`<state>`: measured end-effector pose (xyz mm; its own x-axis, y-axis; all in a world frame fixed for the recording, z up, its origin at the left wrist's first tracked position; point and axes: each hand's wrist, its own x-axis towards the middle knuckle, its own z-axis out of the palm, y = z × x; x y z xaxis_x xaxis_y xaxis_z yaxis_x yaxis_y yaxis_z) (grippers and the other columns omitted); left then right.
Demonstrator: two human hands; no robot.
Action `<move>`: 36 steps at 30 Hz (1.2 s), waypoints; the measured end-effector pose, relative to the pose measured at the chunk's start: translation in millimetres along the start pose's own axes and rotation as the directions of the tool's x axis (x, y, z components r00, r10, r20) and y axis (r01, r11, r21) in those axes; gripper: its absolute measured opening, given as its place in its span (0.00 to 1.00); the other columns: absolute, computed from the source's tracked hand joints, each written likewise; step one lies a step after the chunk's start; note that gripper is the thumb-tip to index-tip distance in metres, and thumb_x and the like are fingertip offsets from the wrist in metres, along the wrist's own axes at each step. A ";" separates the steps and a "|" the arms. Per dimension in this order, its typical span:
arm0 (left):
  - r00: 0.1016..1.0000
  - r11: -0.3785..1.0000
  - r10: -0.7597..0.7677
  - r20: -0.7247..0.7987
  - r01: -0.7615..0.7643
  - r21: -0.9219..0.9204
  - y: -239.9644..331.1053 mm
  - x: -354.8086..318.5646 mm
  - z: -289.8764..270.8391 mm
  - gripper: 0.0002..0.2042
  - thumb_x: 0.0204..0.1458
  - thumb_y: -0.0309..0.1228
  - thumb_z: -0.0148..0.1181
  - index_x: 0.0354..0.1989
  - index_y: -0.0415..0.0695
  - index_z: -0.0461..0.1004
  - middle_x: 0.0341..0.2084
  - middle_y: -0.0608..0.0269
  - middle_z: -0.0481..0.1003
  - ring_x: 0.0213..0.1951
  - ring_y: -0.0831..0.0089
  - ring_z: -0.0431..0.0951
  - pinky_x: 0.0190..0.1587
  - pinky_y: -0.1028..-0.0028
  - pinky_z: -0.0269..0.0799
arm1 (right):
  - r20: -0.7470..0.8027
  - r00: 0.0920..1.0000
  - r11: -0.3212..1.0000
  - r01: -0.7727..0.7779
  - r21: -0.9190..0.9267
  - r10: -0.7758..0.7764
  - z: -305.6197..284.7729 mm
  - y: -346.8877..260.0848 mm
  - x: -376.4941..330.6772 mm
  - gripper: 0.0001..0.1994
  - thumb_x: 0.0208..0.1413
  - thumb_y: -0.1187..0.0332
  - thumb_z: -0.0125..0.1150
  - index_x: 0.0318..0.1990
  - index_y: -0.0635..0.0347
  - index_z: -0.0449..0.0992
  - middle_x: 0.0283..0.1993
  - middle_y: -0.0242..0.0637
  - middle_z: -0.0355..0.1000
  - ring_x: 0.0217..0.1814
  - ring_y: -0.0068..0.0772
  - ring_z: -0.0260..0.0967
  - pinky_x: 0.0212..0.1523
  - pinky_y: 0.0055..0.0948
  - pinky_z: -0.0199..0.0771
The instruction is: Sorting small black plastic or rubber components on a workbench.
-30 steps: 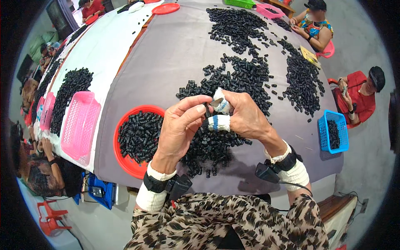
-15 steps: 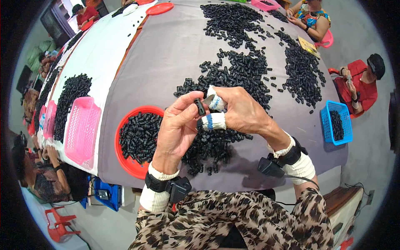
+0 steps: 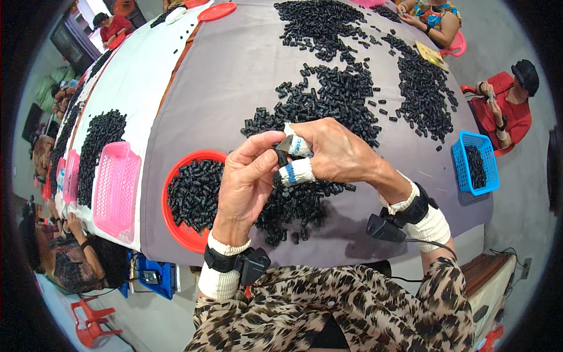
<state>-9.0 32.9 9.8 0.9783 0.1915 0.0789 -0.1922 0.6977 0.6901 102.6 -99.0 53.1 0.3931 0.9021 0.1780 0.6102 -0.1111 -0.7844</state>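
Between thumb and fingertips, my left hand (image 3: 243,188) pinches a small black cylindrical part (image 3: 282,159). My right hand (image 3: 346,154) is closed on a small knife; only its short metal blade (image 3: 285,143) shows, lying against the upper end of the part. White finger wraps with blue marks (image 3: 297,172) cover the right thumb and forefinger, and the knife's handle is hidden. Below both hands lies a heap of similar black parts (image 3: 296,214). A round red tray (image 3: 169,218) full of them stands beside my left wrist.
More black parts (image 3: 328,97) spread across the grey-covered table (image 3: 223,76). A pink basket (image 3: 117,193) stands to the left, a blue basket (image 3: 476,164) at the right edge. Co-workers sit around, one in a red top (image 3: 509,111) at the right.
The blade has shifted left onto the top of the black part, and my right hand has come closer to my left. The part now shows less between the fingers.
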 end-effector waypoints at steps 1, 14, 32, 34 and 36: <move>1.000 1.000 0.003 0.002 -0.003 0.012 0.5 -0.1 0.4 0.13 0.50 0.23 0.55 0.44 0.35 0.69 0.37 0.59 0.73 0.39 0.75 0.73 0.43 0.77 0.69 | 0.004 1.000 1.000 0.022 0.004 -0.022 -0.1 0.4 0.0 0.19 0.38 0.57 0.64 0.24 0.66 0.69 0.20 0.45 0.68 0.23 0.46 0.67 0.26 0.36 0.64; 0.999 1.000 -0.010 -0.041 0.011 0.015 -5.0 -0.1 3.6 0.12 0.49 0.22 0.55 0.43 0.35 0.70 0.35 0.61 0.74 0.36 0.77 0.73 0.41 0.79 0.69 | 0.123 0.992 0.999 0.008 -0.032 -0.004 -3.0 5.4 -3.4 0.13 0.42 0.65 0.61 0.33 0.63 0.70 0.23 0.37 0.69 0.22 0.30 0.63 0.27 0.29 0.65; 0.998 0.997 -0.056 -0.039 0.054 -0.058 -12.2 1.4 11.5 0.12 0.50 0.23 0.54 0.44 0.36 0.70 0.36 0.59 0.74 0.37 0.74 0.74 0.41 0.75 0.71 | 0.058 0.997 0.998 0.058 -0.022 -0.057 -6.6 9.7 -18.2 0.10 0.41 0.68 0.62 0.28 0.64 0.70 0.20 0.34 0.68 0.20 0.24 0.61 0.23 0.28 0.63; 0.998 0.997 -0.057 -0.026 0.055 -0.055 -12.7 1.1 11.6 0.12 0.50 0.23 0.54 0.44 0.36 0.70 0.36 0.58 0.74 0.37 0.74 0.75 0.42 0.75 0.72 | 0.008 0.999 0.995 0.037 0.093 -0.038 -8.1 4.9 -17.6 0.15 0.41 0.61 0.61 0.24 0.67 0.69 0.20 0.46 0.69 0.21 0.45 0.65 0.26 0.36 0.64; 0.998 0.997 -0.061 -0.011 0.060 -0.054 -13.7 1.0 11.6 0.12 0.51 0.23 0.54 0.44 0.36 0.70 0.37 0.58 0.74 0.38 0.73 0.75 0.42 0.74 0.72 | 0.012 1.000 0.997 0.020 0.076 -0.021 -10.3 2.4 -17.3 0.16 0.40 0.60 0.62 0.24 0.66 0.69 0.20 0.45 0.68 0.20 0.42 0.65 0.25 0.35 0.64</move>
<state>-4.5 15.5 8.8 0.9873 0.1563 0.0292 -0.1372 0.7445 0.6534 104.4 -119.2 54.3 0.3719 0.9091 0.1878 0.5639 -0.0605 -0.8236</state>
